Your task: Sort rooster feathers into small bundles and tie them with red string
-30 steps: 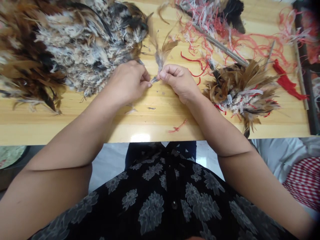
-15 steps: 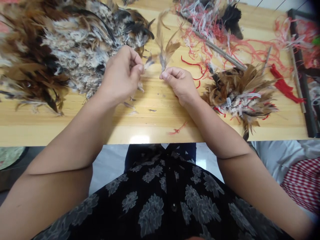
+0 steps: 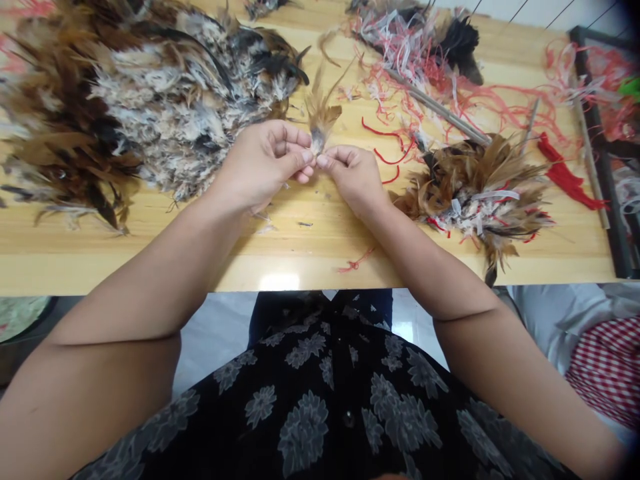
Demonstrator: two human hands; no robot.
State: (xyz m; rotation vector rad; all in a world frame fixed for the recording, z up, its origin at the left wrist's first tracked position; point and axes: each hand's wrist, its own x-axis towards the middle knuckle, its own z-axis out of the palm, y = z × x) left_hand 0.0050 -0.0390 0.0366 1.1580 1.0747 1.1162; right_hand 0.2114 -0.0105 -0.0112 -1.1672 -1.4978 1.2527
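Note:
A small tuft of brown and grey feathers [image 3: 320, 117] stands up between my two hands over the wooden table [image 3: 310, 247]. My right hand [image 3: 353, 177] pinches the tuft at its base with thumb and forefinger. My left hand [image 3: 267, 163] meets it from the left, fingers curled and its fingertips pressed to the same base. A big heap of brown, white and black feathers [image 3: 135, 100] lies just left of my left hand.
A tied bundle of brown feathers with red and white strips [image 3: 475, 187] lies right of my right hand. Red and white strings with thin sticks [image 3: 440, 100] are tangled at the back right. A red scrap [image 3: 355, 261] lies near the front edge. Red-checked cloth [image 3: 607, 367] shows lower right.
My left hand went up to the feather heap half a second ago and has come back to the tuft, where both hands now pinch its base together. The tuft looks fuller.

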